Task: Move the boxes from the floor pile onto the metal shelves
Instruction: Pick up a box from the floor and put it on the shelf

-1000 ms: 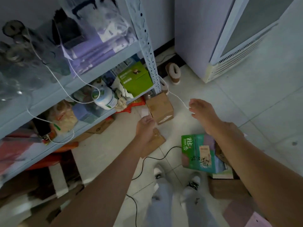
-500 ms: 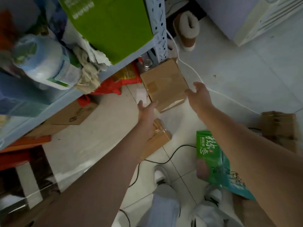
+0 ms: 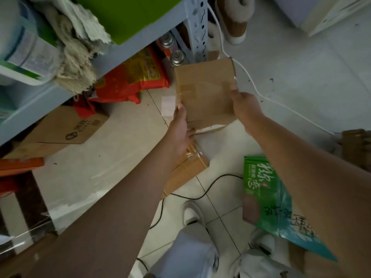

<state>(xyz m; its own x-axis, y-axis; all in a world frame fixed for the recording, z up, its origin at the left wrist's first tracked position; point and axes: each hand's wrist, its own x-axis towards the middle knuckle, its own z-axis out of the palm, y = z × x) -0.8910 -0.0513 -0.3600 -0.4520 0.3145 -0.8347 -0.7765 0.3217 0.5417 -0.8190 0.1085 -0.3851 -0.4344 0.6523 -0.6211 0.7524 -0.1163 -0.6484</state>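
Observation:
A brown taped cardboard box (image 3: 204, 91) lies on the tiled floor beside the metal shelf's upright post (image 3: 197, 27). My left hand (image 3: 181, 127) grips its near-left edge, thumb on top. My right hand (image 3: 244, 105) holds its right edge, fingers curled over the side. A second, smaller cardboard box (image 3: 188, 169) sits on the floor just below my left wrist, partly hidden by that arm. A green printed box (image 3: 261, 193) lies to the right under my right forearm. The lower metal shelf (image 3: 140, 35) runs across the upper left.
The shelf carries a green box (image 3: 124, 15), a rag (image 3: 78, 49) and a plastic jar (image 3: 26, 49). Below it lie a red bag (image 3: 132, 81), spray cans (image 3: 172, 51) and flat cardboard (image 3: 66, 127). A white cable (image 3: 261, 93), a black cable (image 3: 210, 189), a slipper (image 3: 232, 19) and another carton (image 3: 355, 149) are on the floor.
The view has dropped closer to the floor. Both hands, open and apart before, have reached the brown box and closed on its left and right edges.

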